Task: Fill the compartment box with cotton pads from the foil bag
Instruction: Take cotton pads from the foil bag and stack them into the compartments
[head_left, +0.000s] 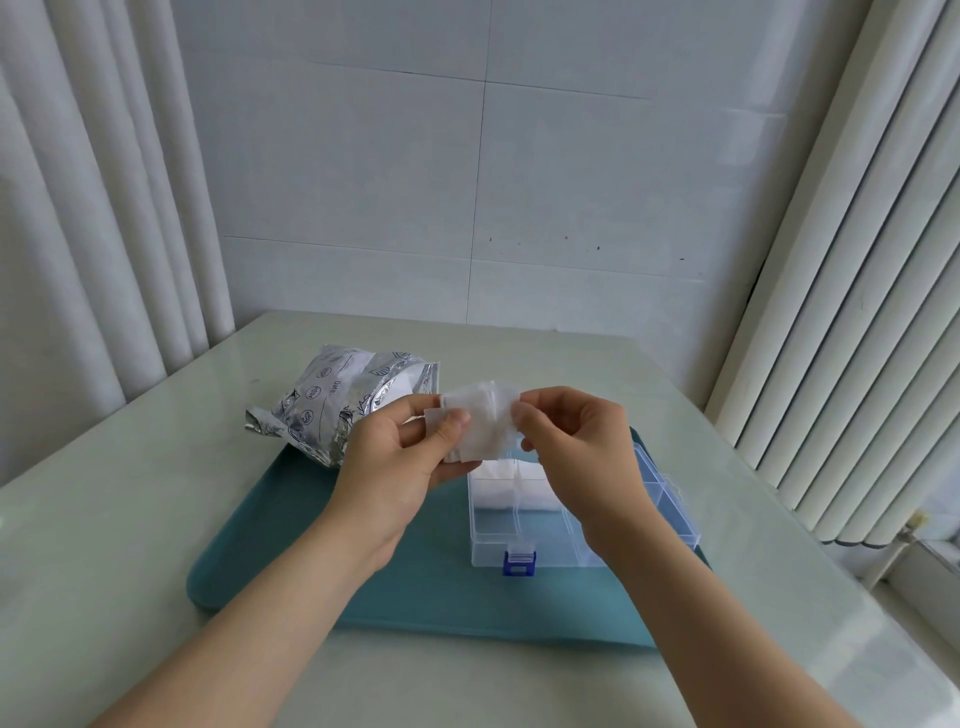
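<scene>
Above the box, both hands hold a small stack of white cotton pads (480, 421). My left hand (400, 457) grips the stack's left side, thumb on top. My right hand (576, 447) pinches its right edge. The clear plastic compartment box (498, 540) with a blue latch sits open on the teal tray below my hands; its far compartments hold white pads, the near ones look empty. The silver foil bag (332, 410) lies open on its side at the tray's far left corner, with white pads showing in its mouth.
The teal tray (291, 545) lies on a pale glossy table (130, 519). White curtains hang to the left, vertical blinds to the right, and a tiled wall stands behind the table. The table's right edge drops off near the blinds.
</scene>
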